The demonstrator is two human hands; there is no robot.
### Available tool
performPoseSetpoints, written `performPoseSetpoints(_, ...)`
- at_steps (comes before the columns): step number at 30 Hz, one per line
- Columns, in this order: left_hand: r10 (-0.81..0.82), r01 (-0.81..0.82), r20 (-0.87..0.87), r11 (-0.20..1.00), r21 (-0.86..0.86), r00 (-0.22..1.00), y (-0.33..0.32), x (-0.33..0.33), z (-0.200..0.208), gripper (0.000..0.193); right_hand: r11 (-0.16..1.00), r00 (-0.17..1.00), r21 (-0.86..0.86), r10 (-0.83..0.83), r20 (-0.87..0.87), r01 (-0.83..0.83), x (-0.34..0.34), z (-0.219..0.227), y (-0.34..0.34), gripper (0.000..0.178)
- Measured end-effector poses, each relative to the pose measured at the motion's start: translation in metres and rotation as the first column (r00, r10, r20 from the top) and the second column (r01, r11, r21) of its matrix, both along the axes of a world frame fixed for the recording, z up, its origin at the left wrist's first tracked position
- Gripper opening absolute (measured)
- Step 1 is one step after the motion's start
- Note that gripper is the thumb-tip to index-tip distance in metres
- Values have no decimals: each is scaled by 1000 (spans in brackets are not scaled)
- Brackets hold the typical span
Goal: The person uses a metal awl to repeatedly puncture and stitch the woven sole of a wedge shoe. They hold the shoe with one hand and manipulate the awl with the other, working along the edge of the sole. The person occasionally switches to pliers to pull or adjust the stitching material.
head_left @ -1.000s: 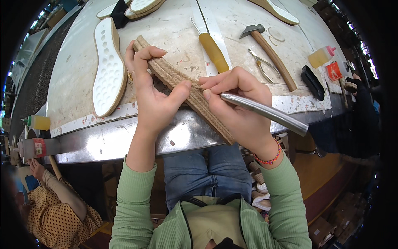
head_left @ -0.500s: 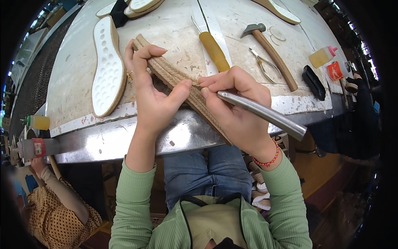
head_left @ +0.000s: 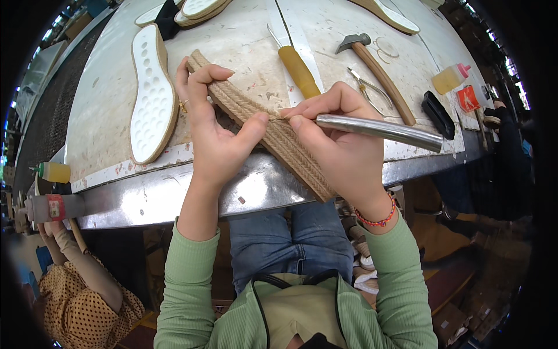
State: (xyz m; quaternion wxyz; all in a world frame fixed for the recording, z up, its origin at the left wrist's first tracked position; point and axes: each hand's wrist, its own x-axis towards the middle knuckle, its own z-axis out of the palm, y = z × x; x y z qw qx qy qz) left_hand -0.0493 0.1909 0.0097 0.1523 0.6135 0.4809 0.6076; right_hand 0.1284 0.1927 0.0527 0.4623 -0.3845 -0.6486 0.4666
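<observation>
My left hand (head_left: 212,131) grips a shoe sole with a braided, tan rope edge (head_left: 296,154), held on its side at a slant above the table's front edge. Its thumb presses the braid near the middle. My right hand (head_left: 343,125) is closed around a round silver metal-handled tool (head_left: 386,132), whose handle sticks out to the right; the tool's working end is hidden. The right thumb and fingertips pinch at the braid, close to the left thumb, where some loose fibre shows.
A white-topped sole (head_left: 152,96) lies left on the table. Farther right are an awl with a yellow handle (head_left: 299,72), pliers (head_left: 372,93), a hammer (head_left: 383,81), a black tray (head_left: 437,115) and a glue bottle (head_left: 450,79). Another person's arm (head_left: 87,262) is at lower left.
My right hand has turned and risen slightly, and the tool's handle has swung up and right, nearer level. The sole's lower end shows more; my left hand stays in place.
</observation>
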Motion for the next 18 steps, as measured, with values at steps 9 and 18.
performPoseSetpoints(9, 12, -11, -21, 1000, 19, 1000, 1, 1, 0, 58, 996, 999, 90, 19, 41, -22, 2, -1, 1, 12)
performPoseSetpoints(18, -2, 3, 21, 998, -59, 1000, -2, 0, -2, 61, 994, 997, 103, 11, 80, -19, 1, -1, 1, 10)
